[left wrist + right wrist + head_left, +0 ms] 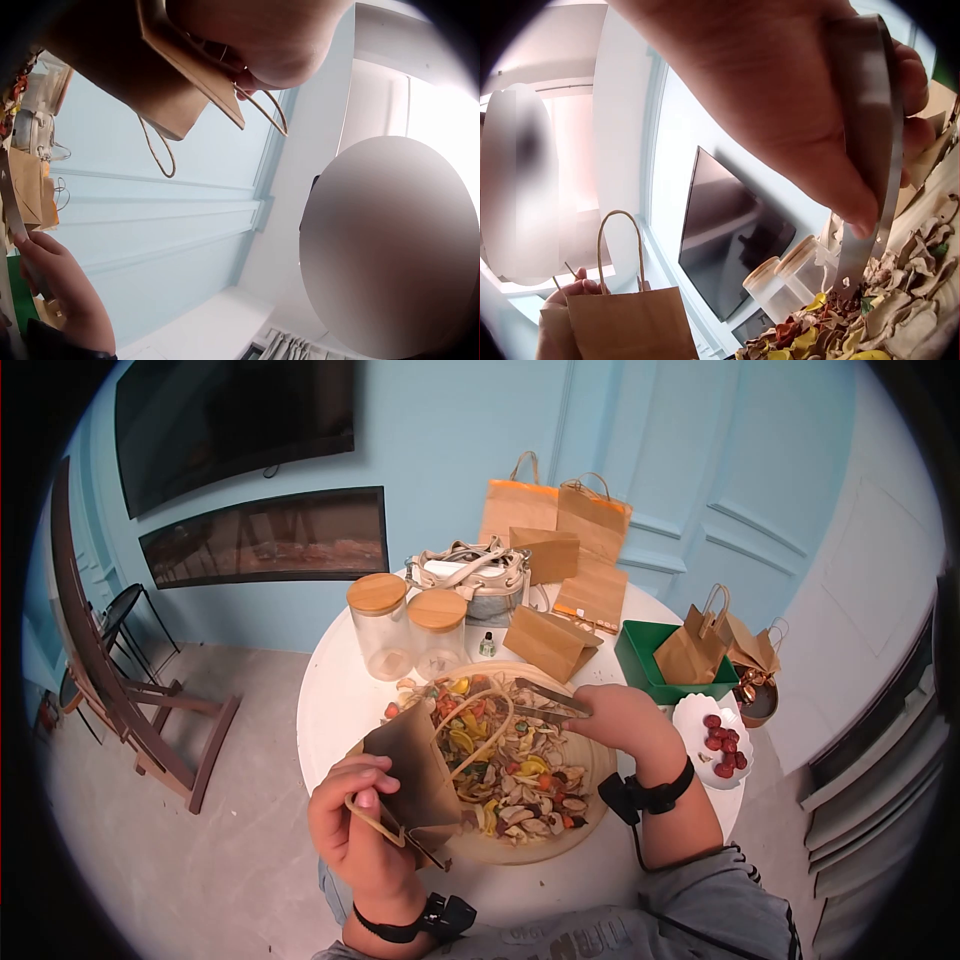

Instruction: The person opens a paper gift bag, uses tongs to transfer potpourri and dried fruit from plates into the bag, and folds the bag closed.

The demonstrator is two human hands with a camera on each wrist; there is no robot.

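My left hand (362, 822) holds a brown paper bag (412, 768) by its near side, fingers curled at the rim and handle; the bag leans over a round wooden tray (590, 815). Dried slices and petals (535, 785) in yellow, orange, red and beige cover the tray. In my right hand (632, 728) are metal tongs (545, 703), gripped near their bent end, tips pointing left over the slices. The right wrist view shows the tongs (874, 135) with their tips down at the pile (847, 322). The bag's inside is mostly hidden.
Two glass jars with wooden lids (378, 628), a small bottle (487, 645), a handbag (480, 585) and several paper bags (550, 640) stand behind the tray. To the right are a green box (640, 660) with a paper bag and a white plate (690, 722) with dark red fruit.
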